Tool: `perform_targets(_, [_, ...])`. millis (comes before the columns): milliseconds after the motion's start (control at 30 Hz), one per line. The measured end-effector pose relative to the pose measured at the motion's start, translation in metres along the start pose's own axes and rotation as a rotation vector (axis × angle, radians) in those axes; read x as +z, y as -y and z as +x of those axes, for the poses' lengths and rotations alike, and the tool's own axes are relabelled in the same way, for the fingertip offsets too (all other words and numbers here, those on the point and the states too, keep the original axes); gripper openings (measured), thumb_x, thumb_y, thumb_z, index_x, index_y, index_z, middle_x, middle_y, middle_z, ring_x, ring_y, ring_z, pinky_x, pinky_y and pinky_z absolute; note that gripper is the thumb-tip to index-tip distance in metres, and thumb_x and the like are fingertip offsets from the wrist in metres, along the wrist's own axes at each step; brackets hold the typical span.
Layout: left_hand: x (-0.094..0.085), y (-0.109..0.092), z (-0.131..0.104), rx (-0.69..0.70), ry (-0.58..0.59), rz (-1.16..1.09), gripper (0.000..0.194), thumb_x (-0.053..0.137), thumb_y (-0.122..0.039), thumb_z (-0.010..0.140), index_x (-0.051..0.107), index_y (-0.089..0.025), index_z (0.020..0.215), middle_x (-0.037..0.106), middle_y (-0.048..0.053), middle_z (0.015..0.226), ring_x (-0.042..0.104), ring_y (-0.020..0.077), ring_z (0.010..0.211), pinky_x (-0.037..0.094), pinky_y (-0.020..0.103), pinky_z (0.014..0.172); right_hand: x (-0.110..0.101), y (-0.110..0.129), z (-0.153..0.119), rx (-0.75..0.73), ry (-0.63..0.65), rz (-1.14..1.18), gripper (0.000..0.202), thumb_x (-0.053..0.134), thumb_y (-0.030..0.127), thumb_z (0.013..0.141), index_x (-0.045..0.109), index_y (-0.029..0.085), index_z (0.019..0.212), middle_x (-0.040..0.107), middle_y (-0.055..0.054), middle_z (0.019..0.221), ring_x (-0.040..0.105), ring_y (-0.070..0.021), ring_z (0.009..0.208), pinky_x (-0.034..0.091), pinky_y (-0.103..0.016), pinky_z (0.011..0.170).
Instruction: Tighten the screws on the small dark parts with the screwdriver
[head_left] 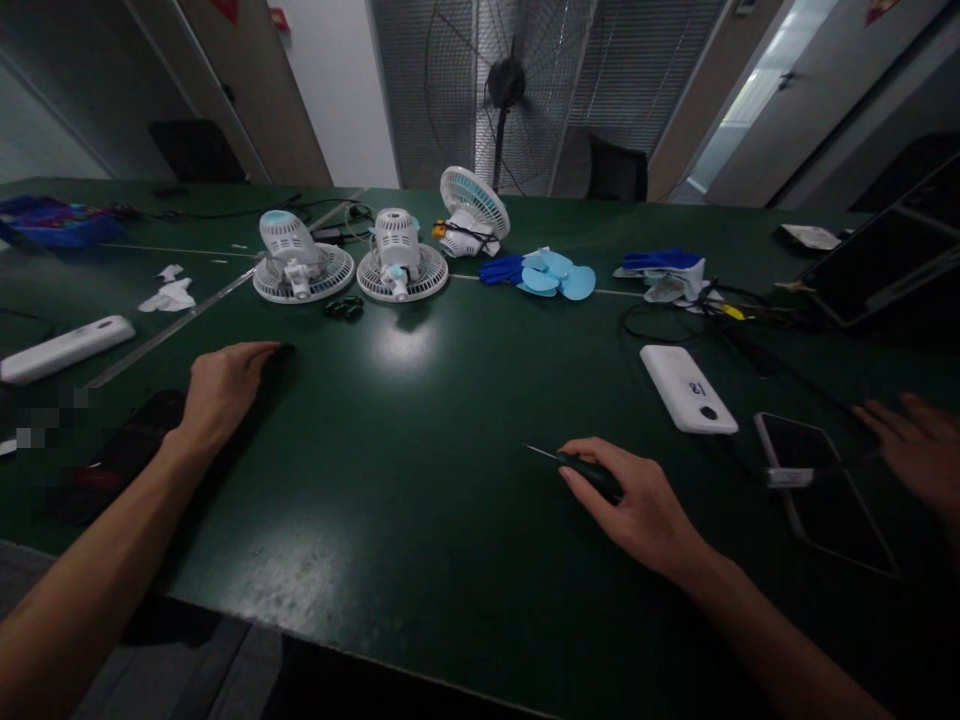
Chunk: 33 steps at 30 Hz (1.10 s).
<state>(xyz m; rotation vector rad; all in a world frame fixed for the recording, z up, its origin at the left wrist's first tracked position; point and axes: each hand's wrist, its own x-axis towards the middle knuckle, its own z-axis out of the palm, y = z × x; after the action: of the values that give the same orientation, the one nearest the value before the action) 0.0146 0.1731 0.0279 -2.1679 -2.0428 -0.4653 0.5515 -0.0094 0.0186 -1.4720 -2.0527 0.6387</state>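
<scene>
My right hand (637,505) is wrapped round the dark handle of a screwdriver (592,474), its thin metal shaft pointing left above the table. At the left, my left hand (229,385) rests on the green table (420,440) with its fingers together, pointing right; whether they hold anything is hidden. Beyond it lie two white fan heads, one (304,270) at the left and another (403,268) beside it, both grille down. Small dark pieces (344,308) lie in front of them. A third white fan (472,212) stands tilted farther back.
Blue fan blades (556,274) and blue gloves (664,262) lie at the back. A white power bank (688,389) and a phone (825,490) are at the right, near another person's hand (919,450). A dark phone (124,455) lies beside my left forearm.
</scene>
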Motion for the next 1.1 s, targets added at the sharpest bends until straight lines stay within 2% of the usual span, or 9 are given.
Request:
perform_targets(267, [-0.001,-0.007,-0.003,0.021,0.012,0.052,0.043,0.049,-0.032,0.1,0.065,-0.016,0.136,0.065,0.009,0.136,0.063,0.0251,0.117,0.043,0.034,0.105,-0.001,-0.001,0.0,0.005,0.022,0.012,0.025,0.055,0.037,0.103,0.061,0.026,0.125,0.072,-0.004,0.106,0.071,-0.0198,0.09,0.059,-0.032,0.07])
perform_targets(400, [0.001,-0.007,-0.005,0.077,-0.026,0.051,0.043,0.05,-0.038,0.1,0.068,-0.014,0.132,0.066,0.008,0.133,0.064,0.0257,0.117,0.045,0.034,0.104,-0.001,-0.001,-0.001,0.007,0.01,0.001,0.024,0.055,0.037,0.103,0.061,0.026,0.124,0.072,-0.003,0.106,0.071,-0.0194,0.09,0.058,-0.031,0.07])
perform_targets(533, [0.003,-0.007,-0.005,0.118,-0.033,0.06,0.046,0.047,-0.042,0.103,0.068,-0.013,0.133,0.066,0.008,0.134,0.064,0.0268,0.119,0.046,0.036,0.105,0.0,0.0,0.0,-0.001,-0.002,-0.008,0.024,0.055,0.036,0.102,0.063,0.026,0.123,0.073,-0.003,0.105,0.071,-0.0194,0.088,0.058,-0.031,0.069])
perform_targets(700, [0.003,-0.009,-0.004,0.148,0.002,0.088,0.048,0.04,-0.037,0.107,0.064,-0.009,0.137,0.063,0.012,0.138,0.061,0.0283,0.123,0.044,0.039,0.107,0.0,0.001,0.0,0.003,-0.002,-0.03,0.025,0.055,0.038,0.102,0.063,0.025,0.121,0.073,-0.004,0.103,0.071,-0.0193,0.088,0.058,-0.031,0.07])
perform_targets(867, [0.003,-0.009,-0.004,0.129,-0.012,0.101,0.046,0.044,-0.036,0.106,0.066,-0.009,0.135,0.065,0.012,0.134,0.062,0.0281,0.118,0.047,0.039,0.102,0.0,0.001,0.0,0.024,0.029,0.0,0.026,0.054,0.039,0.103,0.061,0.026,0.124,0.072,-0.003,0.103,0.07,-0.0178,0.083,0.057,-0.029,0.062])
perform_targets(967, [0.003,-0.01,-0.004,0.111,-0.036,0.103,0.045,0.044,-0.038,0.106,0.066,-0.011,0.135,0.066,0.011,0.132,0.064,0.028,0.116,0.047,0.039,0.101,0.0,0.001,0.0,0.025,0.032,0.009,0.025,0.054,0.038,0.103,0.06,0.026,0.124,0.071,-0.003,0.104,0.07,-0.0182,0.085,0.057,-0.029,0.063])
perform_targets(1100, [0.003,-0.01,-0.004,0.058,-0.039,0.107,0.048,0.044,-0.04,0.105,0.058,-0.015,0.144,0.067,0.012,0.129,0.066,0.0281,0.109,0.05,0.04,0.095,-0.001,0.002,0.0,0.019,0.024,0.004,0.025,0.054,0.038,0.103,0.061,0.025,0.123,0.07,-0.003,0.104,0.069,-0.0179,0.085,0.057,-0.029,0.064])
